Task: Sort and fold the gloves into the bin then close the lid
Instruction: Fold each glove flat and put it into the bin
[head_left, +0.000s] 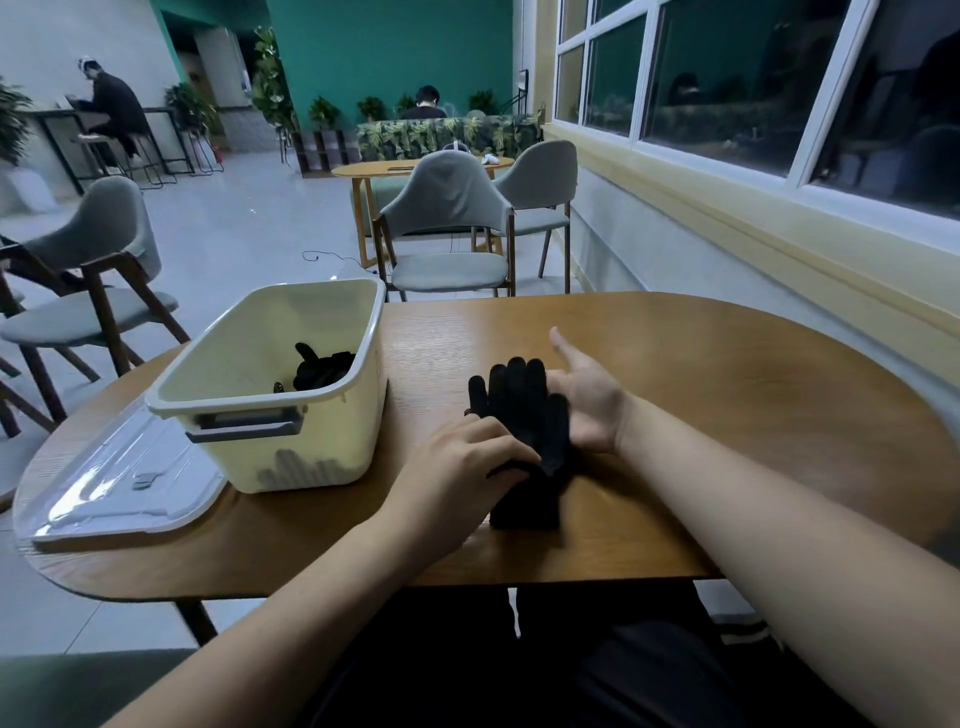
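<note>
Two hands flatten a black glove (524, 410) on the table (727, 415).
The left hand (462, 462) grips the glove's middle with bent fingers; the right hand (589, 400) lies flat and spread, palm up, against its fingers. To the left lies the clear lid (119, 483), touching the uncovered bin (291, 447), which holds the folded gloves (322, 370). A chair (447, 228) stands beyond.

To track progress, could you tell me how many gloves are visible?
2: one glove on the table, another glove in the bin; more may be hidden beneath either.
</note>
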